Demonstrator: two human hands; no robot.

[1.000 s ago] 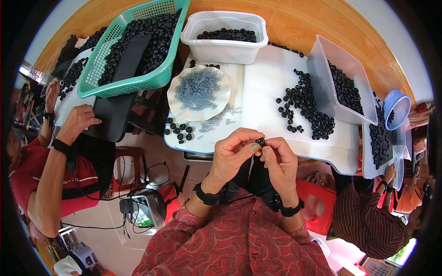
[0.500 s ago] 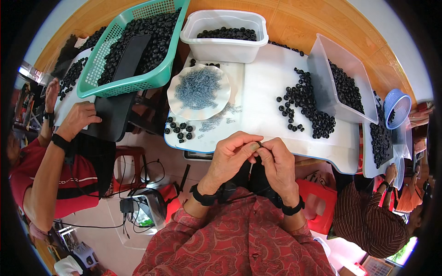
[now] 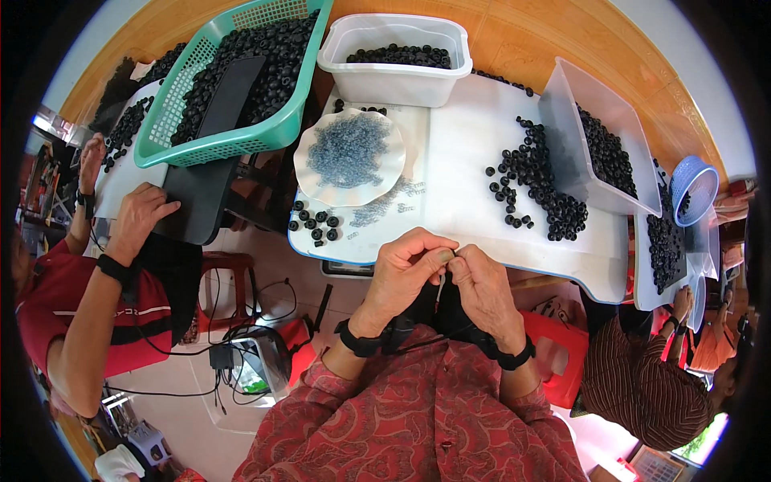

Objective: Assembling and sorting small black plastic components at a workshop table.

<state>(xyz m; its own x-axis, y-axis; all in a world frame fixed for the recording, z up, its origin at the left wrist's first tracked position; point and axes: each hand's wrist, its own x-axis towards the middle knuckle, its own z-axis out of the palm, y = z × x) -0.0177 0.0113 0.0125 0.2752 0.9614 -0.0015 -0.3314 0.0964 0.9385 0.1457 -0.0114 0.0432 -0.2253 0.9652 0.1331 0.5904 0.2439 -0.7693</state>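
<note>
My left hand (image 3: 411, 269) and my right hand (image 3: 484, 289) meet at the table's near edge, thumbs and fingertips pinched together. Something tiny and dark sits between the fingertips, mostly hidden, so its kind cannot be made out. Left of them, a white scalloped plate (image 3: 349, 198) holds a heap of small bluish-grey coils, like tiny springs (image 3: 345, 149). More coils lie spilled beside the plate. Several black ring-shaped pieces (image 3: 320, 217) are grouped just below it. To the right, a larger pile of black ring-shaped pieces (image 3: 554, 189) spreads over the white table (image 3: 470, 185).
A white tub (image 3: 393, 84) and a tipped translucent bin (image 3: 590, 193) hold black pieces. A green basket (image 3: 233, 149) at left is full of them. People work on both sides; a co-worker's hand (image 3: 136, 213) rests near a black board (image 3: 197, 205). Cables (image 3: 233, 353) lie below.
My fingertips stay together while my right hand has turned slightly, its fingers folding closer. The co-worker's hand at left has shifted slightly.
</note>
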